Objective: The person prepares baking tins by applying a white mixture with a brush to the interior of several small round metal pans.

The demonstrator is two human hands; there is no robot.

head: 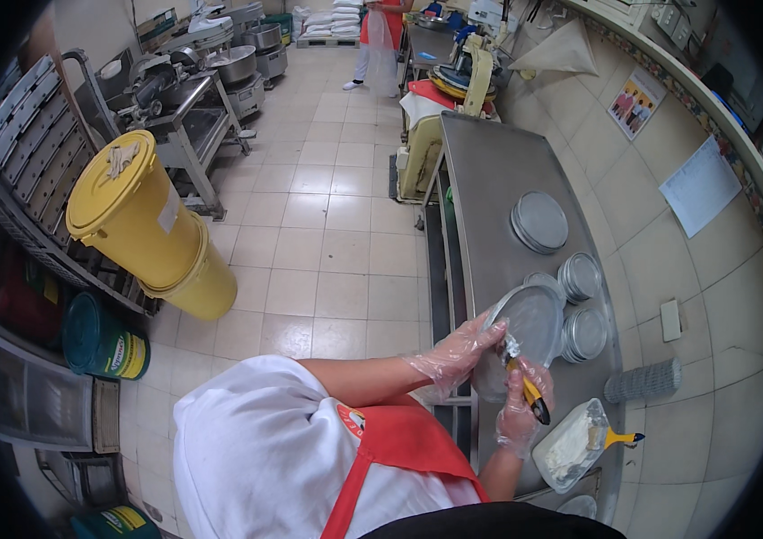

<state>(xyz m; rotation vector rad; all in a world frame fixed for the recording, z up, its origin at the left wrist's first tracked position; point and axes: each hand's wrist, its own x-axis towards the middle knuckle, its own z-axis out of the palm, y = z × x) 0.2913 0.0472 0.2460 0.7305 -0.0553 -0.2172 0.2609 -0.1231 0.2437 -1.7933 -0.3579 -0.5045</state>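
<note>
My left hand, in a clear plastic glove, grips the near rim of a round metal pan and holds it tilted over the steel table. In my gloved right hand is a pastry brush with a yellow and black handle. Its bristles, coated in something white, are at the pan's rim close to my left fingers. Right of my right hand stands a clear plastic tub of white paste, with a second yellow-handled brush resting across its edge.
Stacks of round metal pans stand on the table, beside a rolled wire mesh near the tiled wall. Beyond the table is a cream-coloured machine. Yellow lidded bins and mixers line the far side. Another person stands at the back.
</note>
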